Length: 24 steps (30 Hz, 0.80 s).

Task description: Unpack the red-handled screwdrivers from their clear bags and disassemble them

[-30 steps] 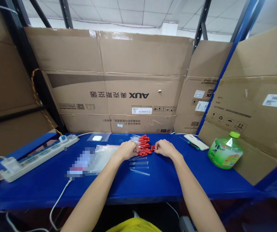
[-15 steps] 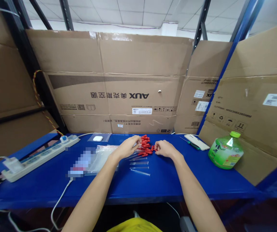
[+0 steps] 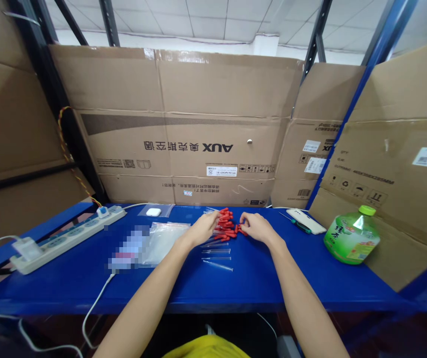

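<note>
Behind the pile of red pieces [image 3: 226, 224] stands a wide cardboard panel [image 3: 194, 99], its AUX lettering upside down, and beneath the pile spreads a blue table [image 3: 273, 283]. Well to the pile's left runs a white power strip [image 3: 75, 232]; well to its right is a green bottle [image 3: 353, 236] with a lime-coloured cap. Clear plastic bags [image 3: 164, 241] lie left of the pile, and beyond them on that side a pixelated flat object [image 3: 129, 246] with a white cable at its near end. Right of the pile, a flat white item [image 3: 310, 222] has a green-handled tool [image 3: 300, 226] beside it. At the pile's left edge, the left hand [image 3: 204, 229] has its fingers bent, tips among the pieces; I cannot tell whether they grip one. Just right of the pile, the right hand [image 3: 258, 227] is partly closed, thumb and fingertips drawn together at a few red pieces; its grip is also unclear. Slender clear tubes [image 3: 216, 258] lie on the pile's near side, roughly parallel.
</note>
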Tool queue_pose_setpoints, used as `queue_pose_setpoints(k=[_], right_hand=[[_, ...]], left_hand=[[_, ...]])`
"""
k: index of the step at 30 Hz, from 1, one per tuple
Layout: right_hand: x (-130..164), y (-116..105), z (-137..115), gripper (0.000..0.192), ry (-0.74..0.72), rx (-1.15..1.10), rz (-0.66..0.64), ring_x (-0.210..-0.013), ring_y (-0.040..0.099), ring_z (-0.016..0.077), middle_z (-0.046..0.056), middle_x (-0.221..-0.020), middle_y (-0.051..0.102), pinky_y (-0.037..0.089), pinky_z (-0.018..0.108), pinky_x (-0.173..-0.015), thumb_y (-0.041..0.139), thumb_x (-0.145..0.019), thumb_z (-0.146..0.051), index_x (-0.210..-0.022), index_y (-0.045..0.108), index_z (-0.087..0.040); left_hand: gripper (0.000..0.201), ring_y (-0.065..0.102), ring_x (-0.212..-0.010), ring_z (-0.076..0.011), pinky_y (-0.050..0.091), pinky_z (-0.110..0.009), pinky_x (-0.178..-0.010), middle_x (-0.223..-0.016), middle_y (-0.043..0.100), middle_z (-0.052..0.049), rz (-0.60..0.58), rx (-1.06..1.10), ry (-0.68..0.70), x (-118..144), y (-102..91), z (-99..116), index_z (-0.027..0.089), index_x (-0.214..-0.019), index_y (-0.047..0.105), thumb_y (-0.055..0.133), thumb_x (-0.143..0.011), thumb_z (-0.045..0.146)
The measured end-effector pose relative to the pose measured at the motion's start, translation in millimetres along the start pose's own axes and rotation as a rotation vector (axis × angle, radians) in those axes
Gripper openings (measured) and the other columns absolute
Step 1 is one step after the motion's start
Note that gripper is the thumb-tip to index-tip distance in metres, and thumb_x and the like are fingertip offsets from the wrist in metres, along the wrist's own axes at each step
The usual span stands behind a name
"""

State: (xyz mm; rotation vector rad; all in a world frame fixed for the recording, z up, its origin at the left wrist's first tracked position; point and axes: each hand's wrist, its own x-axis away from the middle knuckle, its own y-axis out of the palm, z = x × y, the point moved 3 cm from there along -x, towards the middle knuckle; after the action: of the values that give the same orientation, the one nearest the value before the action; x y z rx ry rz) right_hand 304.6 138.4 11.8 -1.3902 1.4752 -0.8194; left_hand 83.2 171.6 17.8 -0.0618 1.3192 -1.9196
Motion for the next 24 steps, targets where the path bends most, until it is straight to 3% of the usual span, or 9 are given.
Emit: queue_pose_setpoints(k=[4,9,15,24], right_hand=[[1,-5,-18,0.025,-0.132,-0.196,0.154,-0.068,0.062,0.0147,-0.002,-0.08,0.07,0.036,0.023,-0.063,0.053,-0.096,-0.033,-0.119,0.06,-0.025],[3,4,-42,0.019,-0.39,-0.269,0.193,-0.065,0.059,0.0145,-0.002,-0.081,0.07,0.039,0.024,-0.065,0.059,-0.093,-0.032,-0.111,0.064,-0.026],[2,14,-46,0.009,-0.432,-0.232,0.342,-0.07,0.06,0.0158,0.001,-0.087,0.069,0.04,0.025,-0.066,0.06,-0.089,-0.025,-0.097,0.065,-0.024],[2,19,-52,0.016,-0.514,-0.214,0.403,-0.073,0.059,0.0168,0.005,-0.091,0.067,0.044,0.026,-0.069,0.056,-0.087,-0.016,-0.099,0.065,-0.02]], left_hand=[[0.029,0.066,-0.091,-0.0214,0.047,-0.03,-0.084,-0.097,0.071,-0.011,0.016,0.005,0.036,-1,4.0,2,0.016,-0.107,0.06,0.033,-0.104,0.027],[0.034,0.067,-0.092,-0.0212,0.047,-0.029,-0.08,-0.107,0.071,-0.011,-0.012,-0.081,0.035,0,6.0,8,0.019,-0.112,0.06,0.03,-0.105,0.031],[0.037,0.067,-0.089,-0.0229,0.046,-0.03,-0.077,-0.1,0.072,-0.009,-0.04,-0.259,-0.101,2,9.2,4,0.021,-0.108,0.062,0.028,-0.106,0.034],[0.036,0.063,-0.076,-0.0194,0.043,-0.028,-0.074,-0.085,0.069,-0.008,-0.001,-0.176,-0.042,-4,13.2,6,0.017,-0.093,0.06,0.03,-0.106,0.031]])
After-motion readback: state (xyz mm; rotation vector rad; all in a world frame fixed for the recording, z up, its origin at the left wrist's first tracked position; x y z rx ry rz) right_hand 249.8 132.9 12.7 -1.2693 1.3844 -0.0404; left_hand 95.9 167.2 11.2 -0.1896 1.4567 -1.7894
